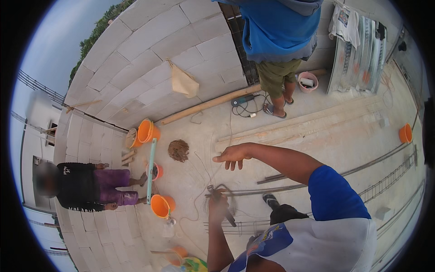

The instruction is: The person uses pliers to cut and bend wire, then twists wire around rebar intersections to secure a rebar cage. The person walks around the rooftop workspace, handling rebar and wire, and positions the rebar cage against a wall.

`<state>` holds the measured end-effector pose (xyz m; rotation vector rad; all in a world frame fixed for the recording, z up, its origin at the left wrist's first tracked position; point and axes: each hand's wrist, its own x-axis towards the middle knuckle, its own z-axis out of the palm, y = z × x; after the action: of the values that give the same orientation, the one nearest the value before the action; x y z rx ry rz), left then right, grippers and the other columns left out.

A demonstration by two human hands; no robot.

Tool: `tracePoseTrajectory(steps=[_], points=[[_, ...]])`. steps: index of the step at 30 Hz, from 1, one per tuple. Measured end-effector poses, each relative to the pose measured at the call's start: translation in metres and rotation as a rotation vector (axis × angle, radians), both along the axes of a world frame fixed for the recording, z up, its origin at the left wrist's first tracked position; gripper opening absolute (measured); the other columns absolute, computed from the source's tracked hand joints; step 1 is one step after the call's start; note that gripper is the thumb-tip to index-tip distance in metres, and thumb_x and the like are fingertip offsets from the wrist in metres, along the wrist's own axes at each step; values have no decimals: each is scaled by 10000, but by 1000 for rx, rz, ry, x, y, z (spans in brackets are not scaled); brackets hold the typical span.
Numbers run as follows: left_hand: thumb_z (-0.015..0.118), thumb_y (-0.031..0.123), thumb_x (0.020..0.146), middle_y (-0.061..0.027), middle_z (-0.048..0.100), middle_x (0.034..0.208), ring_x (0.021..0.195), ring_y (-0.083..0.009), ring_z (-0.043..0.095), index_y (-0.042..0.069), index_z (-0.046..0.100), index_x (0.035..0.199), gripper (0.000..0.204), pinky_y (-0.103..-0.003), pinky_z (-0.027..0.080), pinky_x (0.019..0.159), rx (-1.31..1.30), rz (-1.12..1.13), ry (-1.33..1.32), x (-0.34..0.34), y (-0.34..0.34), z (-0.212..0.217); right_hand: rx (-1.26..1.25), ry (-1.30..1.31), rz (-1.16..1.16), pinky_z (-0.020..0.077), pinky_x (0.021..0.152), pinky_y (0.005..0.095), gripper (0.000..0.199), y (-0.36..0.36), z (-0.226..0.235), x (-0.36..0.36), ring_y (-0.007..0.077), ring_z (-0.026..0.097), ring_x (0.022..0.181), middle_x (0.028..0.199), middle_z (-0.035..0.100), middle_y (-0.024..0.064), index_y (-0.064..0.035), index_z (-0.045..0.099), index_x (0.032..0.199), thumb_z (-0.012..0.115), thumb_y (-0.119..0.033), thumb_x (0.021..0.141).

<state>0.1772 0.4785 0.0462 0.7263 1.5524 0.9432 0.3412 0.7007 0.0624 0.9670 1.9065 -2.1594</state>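
My left hand [218, 204] is closed round a dark hand tool [229, 218] with loops of thin wire [225, 189] bunched at it, low over the concrete floor. My right hand [233, 156] is stretched forward, palm down with fingers spread, and holds nothing. It hovers just right of a brown tangle of wire [178, 150] on the floor. Long steel bars [290, 187] lie on the floor beneath both hands. My shoe [270, 199] stands beside them.
One person [276, 41] in a blue shirt stands ahead by a power tool with cable [243, 100]. Another person [90, 186] crouches at the left against the block wall [149, 59]. Orange buckets [161, 205], a teal level [151, 170], a wooden pole [208, 105] and metal sheets [362, 50] lie around.
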Motion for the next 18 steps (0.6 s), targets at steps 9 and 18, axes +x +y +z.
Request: tracePoseTrajectory(steps=[9, 18], points=[[533, 117, 913, 20, 469, 705, 598, -86, 448, 21, 585, 1091, 209, -266, 399, 542, -119, -207, 114, 5, -1, -9, -720, 764, -896, 537, 666, 404, 431, -54, -58, -29, 249, 623, 757, 941, 621, 148, -45, 494, 1247, 601, -299, 916], [528, 159, 908, 19, 496, 718, 627, -88, 460, 48, 588, 1107, 236, -276, 408, 579, -186, -406, 129, 8, -2, -25, -766, 526, -884, 539, 658, 416, 324, -87, -84, -24, 248, 619, 786, 906, 563, 60, -51, 514, 1138, 593, -297, 942]])
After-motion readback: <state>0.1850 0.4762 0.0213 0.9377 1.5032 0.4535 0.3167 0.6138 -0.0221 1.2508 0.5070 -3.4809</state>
